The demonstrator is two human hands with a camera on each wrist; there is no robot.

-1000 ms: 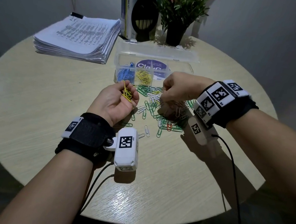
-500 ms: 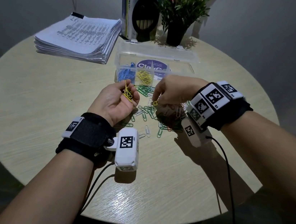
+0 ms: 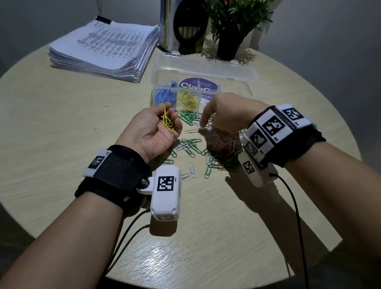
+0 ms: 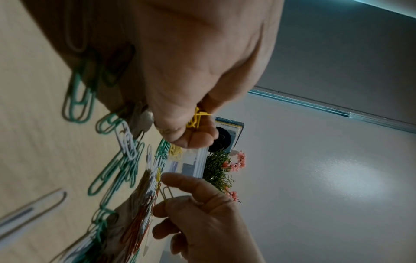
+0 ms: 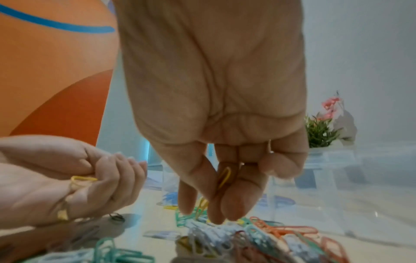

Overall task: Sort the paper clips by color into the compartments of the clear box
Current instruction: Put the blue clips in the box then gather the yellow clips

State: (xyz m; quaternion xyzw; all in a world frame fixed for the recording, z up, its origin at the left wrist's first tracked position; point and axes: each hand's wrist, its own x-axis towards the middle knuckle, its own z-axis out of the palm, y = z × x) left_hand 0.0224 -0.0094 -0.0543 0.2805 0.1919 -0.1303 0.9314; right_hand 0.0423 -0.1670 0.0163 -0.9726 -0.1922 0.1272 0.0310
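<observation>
My left hand [image 3: 160, 126] lies palm up in front of the clear box [image 3: 238, 87], its fingers curled round a bunch of yellow paper clips [image 3: 166, 120]. The wrist views show the same bunch of yellow paper clips [image 4: 196, 119] [image 5: 83, 178]. My right hand [image 3: 205, 122] hovers over the mixed pile of clips [image 3: 191, 145], fingers pointing down. It pinches one yellow clip [image 5: 225, 176] [image 4: 167, 193] between thumb and fingers. Blue clips [image 3: 164, 96] fill the box's left compartment and yellow clips [image 3: 188, 100] the one beside it.
A thick stack of papers [image 3: 105, 50] lies at the back left of the round table [image 3: 38, 148]. A boxed speaker [image 3: 187, 15] and a potted plant [image 3: 234, 16] stand behind the box. Cables run from both wrist cameras off the near edge.
My right hand has shifted a little left from over the pile toward my left hand, with a yellow clip in its fingertips. The left hand has stayed in place with its bunch.
</observation>
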